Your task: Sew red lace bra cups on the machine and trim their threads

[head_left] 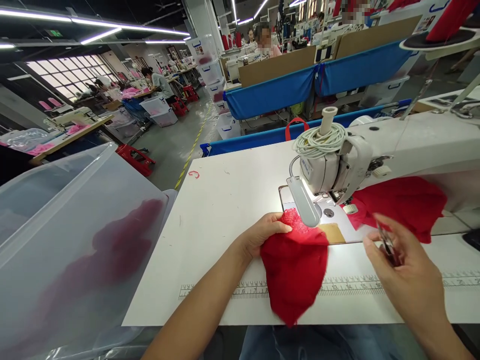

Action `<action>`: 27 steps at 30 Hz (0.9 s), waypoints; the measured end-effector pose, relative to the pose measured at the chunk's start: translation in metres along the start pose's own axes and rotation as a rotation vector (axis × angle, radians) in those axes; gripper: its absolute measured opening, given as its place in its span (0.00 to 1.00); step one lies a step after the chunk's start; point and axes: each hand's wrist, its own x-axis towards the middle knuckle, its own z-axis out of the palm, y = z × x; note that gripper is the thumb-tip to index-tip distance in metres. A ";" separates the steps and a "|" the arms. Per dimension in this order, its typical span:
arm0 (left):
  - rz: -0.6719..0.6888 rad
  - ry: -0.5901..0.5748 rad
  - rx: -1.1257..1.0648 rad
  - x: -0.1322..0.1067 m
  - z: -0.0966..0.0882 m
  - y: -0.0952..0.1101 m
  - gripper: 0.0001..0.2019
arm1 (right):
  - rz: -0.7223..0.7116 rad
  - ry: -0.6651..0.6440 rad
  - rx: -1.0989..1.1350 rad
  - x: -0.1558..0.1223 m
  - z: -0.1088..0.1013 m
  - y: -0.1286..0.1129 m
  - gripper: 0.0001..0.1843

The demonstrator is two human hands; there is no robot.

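My left hand [268,231] pinches the upper left edge of a red fabric piece [296,272], lacy at its top, which hangs down over the printed ruler on the table. My right hand [408,265] is closed around small metal thread snips [387,241], partly hidden by the fingers. Just beyond both hands stands a white sewing machine [408,145], with a coil of pale cord on its head. A slim lamp [304,202] shines beside the needle area. More red fabric [407,202] lies under the machine arm, behind my right hand.
A translucent plastic bin [93,240] with red material inside stands left of the white table [221,200]. Blue cloth troughs [270,100] run behind the table. A red thread cone [452,20] sits at upper right. Other people work at machines farther back.
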 end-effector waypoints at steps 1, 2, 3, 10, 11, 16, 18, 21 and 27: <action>0.006 -0.009 -0.013 0.000 0.000 0.000 0.15 | 0.032 0.008 -0.017 0.002 0.000 0.001 0.21; 0.013 -0.020 -0.021 0.001 0.000 -0.001 0.14 | 0.057 -0.018 -0.001 0.003 0.001 0.000 0.24; 0.019 -0.028 -0.023 0.001 0.001 -0.002 0.13 | 0.080 -0.071 0.051 0.002 0.004 -0.002 0.25; 0.063 -0.018 -0.034 -0.002 -0.001 -0.004 0.15 | 0.056 -0.395 0.319 -0.008 0.030 -0.031 0.16; 0.074 -0.018 -0.032 -0.002 -0.001 -0.003 0.15 | 0.058 -0.389 0.302 -0.008 0.031 -0.032 0.14; 0.074 -0.054 0.152 -0.005 -0.001 -0.001 0.17 | 0.054 -0.349 0.318 -0.010 0.031 -0.036 0.11; 0.073 -0.055 0.238 -0.006 0.001 0.000 0.18 | 0.060 -0.372 0.338 -0.012 0.031 -0.037 0.11; 0.108 -0.020 0.290 -0.007 0.006 0.000 0.19 | 0.083 -0.396 0.372 -0.014 0.032 -0.039 0.12; 0.189 0.010 0.369 -0.010 0.012 0.002 0.19 | -0.010 -0.325 0.234 -0.014 0.034 -0.036 0.16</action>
